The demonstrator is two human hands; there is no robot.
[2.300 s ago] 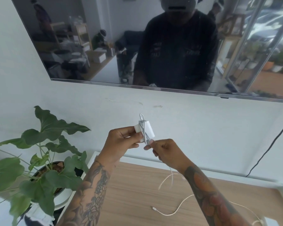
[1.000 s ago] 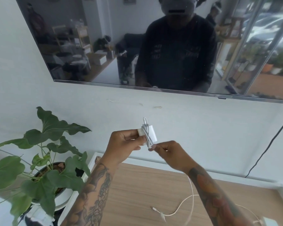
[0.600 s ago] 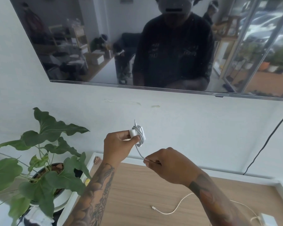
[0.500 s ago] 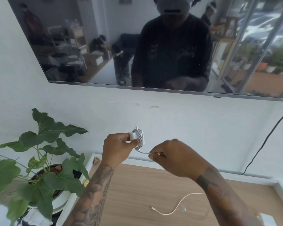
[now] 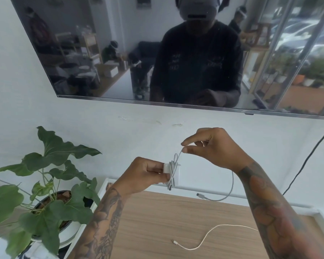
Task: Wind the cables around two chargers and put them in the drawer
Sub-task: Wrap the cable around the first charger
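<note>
Left hand [image 5: 148,174]: fingers curled round a white charger [image 5: 173,173], held in the air above the back edge of the desk [image 5: 157,221]. Thumb on the near face, fingertips on the far side. Several turns of grey-white cable [image 5: 230,186] lie wrapped across the charger's body.

Right hand [image 5: 211,146]: at 1 o'clock from the left hand, higher and apart from it. Thumb and forefinger pinch the cable just above the charger; the other fingers are curled. From the pinch the free length drops in a loop at 5 o'clock of the right hand, passes inside the right forearm, and ends in a small plug [image 5: 199,194] that hangs just above the desk's back edge.

Second cable [image 5: 204,242]: white, lying loose on the wooden desk at 5 o'clock from the charger, its connector end toward the left; its far end runs under the right forearm, out of sight.

Potted plant [image 5: 51,193]: at 8 o'clock, beside the desk's left end. Dark screen [image 5: 101,53] on the wall at 12 o'clock, reflecting a person. Black wire [image 5: 307,159] down the wall at 3 o'clock.
</note>
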